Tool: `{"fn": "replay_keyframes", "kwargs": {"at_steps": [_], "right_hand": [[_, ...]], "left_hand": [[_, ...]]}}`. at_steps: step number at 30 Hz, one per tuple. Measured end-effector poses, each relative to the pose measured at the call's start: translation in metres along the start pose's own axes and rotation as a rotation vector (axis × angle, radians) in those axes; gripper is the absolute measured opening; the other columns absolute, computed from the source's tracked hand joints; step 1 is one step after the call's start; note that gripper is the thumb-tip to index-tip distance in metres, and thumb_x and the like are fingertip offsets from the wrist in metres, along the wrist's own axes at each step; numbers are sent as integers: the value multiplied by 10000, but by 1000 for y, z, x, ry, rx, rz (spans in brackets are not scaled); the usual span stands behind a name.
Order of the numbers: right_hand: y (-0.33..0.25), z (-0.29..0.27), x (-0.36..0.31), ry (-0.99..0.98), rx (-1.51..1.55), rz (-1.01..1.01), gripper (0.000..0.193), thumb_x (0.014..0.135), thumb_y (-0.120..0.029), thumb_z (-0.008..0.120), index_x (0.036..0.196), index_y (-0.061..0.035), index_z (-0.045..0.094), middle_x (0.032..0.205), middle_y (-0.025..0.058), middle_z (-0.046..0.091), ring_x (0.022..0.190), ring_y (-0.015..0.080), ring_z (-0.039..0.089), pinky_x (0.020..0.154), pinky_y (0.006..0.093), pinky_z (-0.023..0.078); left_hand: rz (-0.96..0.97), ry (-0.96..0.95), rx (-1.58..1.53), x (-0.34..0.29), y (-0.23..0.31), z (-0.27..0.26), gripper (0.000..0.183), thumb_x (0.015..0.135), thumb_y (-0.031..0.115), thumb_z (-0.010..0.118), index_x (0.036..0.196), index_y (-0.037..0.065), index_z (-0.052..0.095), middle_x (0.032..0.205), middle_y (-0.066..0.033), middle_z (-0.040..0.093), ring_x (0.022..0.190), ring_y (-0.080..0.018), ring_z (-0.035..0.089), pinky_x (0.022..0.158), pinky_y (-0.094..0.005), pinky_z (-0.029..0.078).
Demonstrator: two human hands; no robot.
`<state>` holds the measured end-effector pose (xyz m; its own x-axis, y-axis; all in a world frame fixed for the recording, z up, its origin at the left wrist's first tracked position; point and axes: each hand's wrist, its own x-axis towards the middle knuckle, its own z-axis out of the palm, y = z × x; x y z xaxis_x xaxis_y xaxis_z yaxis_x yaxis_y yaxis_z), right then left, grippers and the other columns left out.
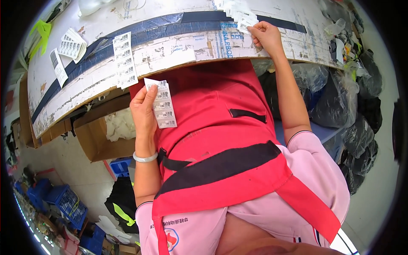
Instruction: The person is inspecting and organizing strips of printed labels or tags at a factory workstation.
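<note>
My left hand (pixel 144 104) pinches a strip of white barcode labels (pixel 165 108) by its left edge, in front of my red apron and just off the table's near edge. Over the table's far right part, my right hand (pixel 265 37) has thumb and fingertips closed at the end of a row of small white labels (pixel 244 19). Whether a label is gripped there is too small to tell. Another barcode label strip (pixel 124 60) lies flat on the table, ahead of my left hand.
The worn white table (pixel 170 63) carries dark tape bands. A fanned label stack (pixel 73 44) and a single strip (pixel 58 68) lie at its left. Below the edge stands an open cardboard box (pixel 100 136). Dark plastic bags (pixel 333 100) crowd the right; a blue crate (pixel 68 204) is lower left.
</note>
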<state>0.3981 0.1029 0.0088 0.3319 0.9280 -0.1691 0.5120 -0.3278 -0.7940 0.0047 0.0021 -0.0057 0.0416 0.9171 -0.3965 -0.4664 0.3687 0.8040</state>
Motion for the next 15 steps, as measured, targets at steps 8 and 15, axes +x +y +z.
{"fn": "replay_keyframes", "kwargs": {"at_steps": [8, 15], "right_hand": [[-22, -12, -9, 228, -764, -236, 411, 793, -451, 716, 823, -47, 649, 766, 102, 680, 693, 249, 641, 653, 372, 490], [-108, 100, -122, -672, 308, -179, 210, 898, -200, 652, 997, -18, 687, 815, 6, 652, 672, 71, 575, 617, 213, 490]], "left_hand": [[-5, -19, 44, 1, 0, 8, 156, 892, 103, 667, 996, -12, 689, 867, -9, 683, 716, -49, 590, 649, -198, 450], [42, -46, 35, -7, 10, 14, 115, 902, 108, 663, 920, -2, 689, 801, -1, 664, 677, -32, 558, 603, -184, 433]]}}
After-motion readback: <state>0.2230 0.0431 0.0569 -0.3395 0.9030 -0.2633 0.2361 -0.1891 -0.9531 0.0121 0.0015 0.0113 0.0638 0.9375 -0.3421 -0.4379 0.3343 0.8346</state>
